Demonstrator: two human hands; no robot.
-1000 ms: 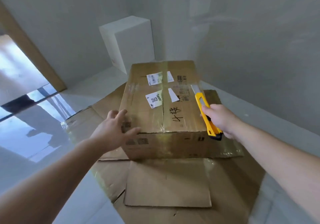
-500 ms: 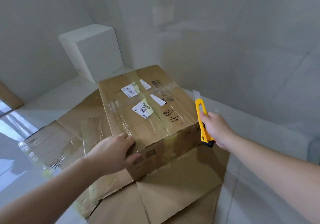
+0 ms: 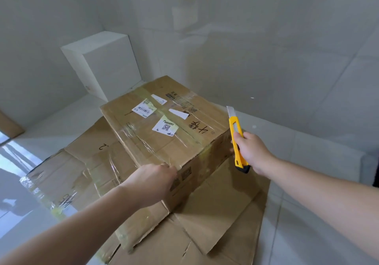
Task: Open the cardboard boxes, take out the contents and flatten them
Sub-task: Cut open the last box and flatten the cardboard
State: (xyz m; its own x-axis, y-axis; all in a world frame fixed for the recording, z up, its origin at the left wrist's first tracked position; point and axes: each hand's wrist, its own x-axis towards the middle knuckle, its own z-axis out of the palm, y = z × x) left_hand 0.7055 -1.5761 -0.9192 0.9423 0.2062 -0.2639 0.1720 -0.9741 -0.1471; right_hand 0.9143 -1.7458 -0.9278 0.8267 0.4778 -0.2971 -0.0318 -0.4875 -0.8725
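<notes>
White block (image 3: 102, 63) behind taped box (image 3: 164, 125) — flattened cardboard (image 3: 215, 213) underneath.

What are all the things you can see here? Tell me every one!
cardboard box: one, brown, taped shut with white labels, sitting on the flattened cardboard in the middle.
flattened cardboard: several sheets, brown, spread on the floor under and around the box.
white block: one, white, in the corner behind the box.
utility knife: one, yellow with a black end, blade out, beside the box's right side.
left hand: one, pressed on the box's near corner.
right hand: one, gripping the knife.
</notes>
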